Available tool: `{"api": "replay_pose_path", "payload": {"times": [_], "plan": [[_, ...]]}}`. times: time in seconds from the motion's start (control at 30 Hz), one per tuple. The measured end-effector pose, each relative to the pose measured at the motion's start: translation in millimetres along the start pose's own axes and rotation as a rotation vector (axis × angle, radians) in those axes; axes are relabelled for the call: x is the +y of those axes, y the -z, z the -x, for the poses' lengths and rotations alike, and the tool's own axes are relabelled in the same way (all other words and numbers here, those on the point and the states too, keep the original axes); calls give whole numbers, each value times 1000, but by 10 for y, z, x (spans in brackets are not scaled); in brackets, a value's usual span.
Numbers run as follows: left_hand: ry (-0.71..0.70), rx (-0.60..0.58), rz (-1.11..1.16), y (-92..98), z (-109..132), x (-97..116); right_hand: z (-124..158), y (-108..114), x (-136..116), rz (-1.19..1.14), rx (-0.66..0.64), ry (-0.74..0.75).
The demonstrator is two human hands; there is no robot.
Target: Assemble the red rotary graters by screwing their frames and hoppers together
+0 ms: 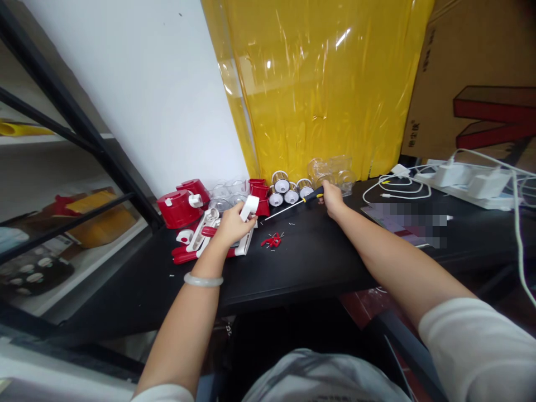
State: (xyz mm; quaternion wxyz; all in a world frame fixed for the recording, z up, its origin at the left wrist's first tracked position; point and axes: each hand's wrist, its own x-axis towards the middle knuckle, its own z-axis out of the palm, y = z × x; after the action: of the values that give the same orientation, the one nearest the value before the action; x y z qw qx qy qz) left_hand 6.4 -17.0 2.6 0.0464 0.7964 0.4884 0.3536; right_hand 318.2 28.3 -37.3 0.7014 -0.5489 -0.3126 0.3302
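Observation:
My left hand (233, 224) is closed around a white plastic part (250, 207), above a pile of red and white plastic parts. In my right hand (332, 198) is a screwdriver (313, 194) with a dark blue and yellow handle. Its long shaft points left, and the tip is near the black tabletop, just right of the white part and apart from it. Small red pieces (272, 240) lie on the table below the tip, with several tiny screws around them. Red housings (180, 209) and white arms with red ends (184, 255) are beside my left hand.
Several metallic drums with white ends (280, 183) are stacked at the back, by clear plastic parts (335, 174) and a red part (259, 195). On the right are white cables (402, 192), a power strip (473, 181) and a blurred flat object (402, 223). Yellow film (318, 84) hangs behind.

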Motion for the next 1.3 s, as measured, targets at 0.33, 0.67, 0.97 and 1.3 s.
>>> {"api": "replay_pose_path", "payload": {"times": [0.33,0.67,0.97,1.3], "plan": [[-67,-91,0,-7,48,123,23,-11,-70,-30,-17,-23],[-125,-173,-7,-47,47,88,-80,42,-11,24,53,1],[-206,-281,-55,-93,79,146,-114,70,130,157,44,20],[-190,-244,-58,-88,71,111,-56,43,124,180,-142,-40]]}}
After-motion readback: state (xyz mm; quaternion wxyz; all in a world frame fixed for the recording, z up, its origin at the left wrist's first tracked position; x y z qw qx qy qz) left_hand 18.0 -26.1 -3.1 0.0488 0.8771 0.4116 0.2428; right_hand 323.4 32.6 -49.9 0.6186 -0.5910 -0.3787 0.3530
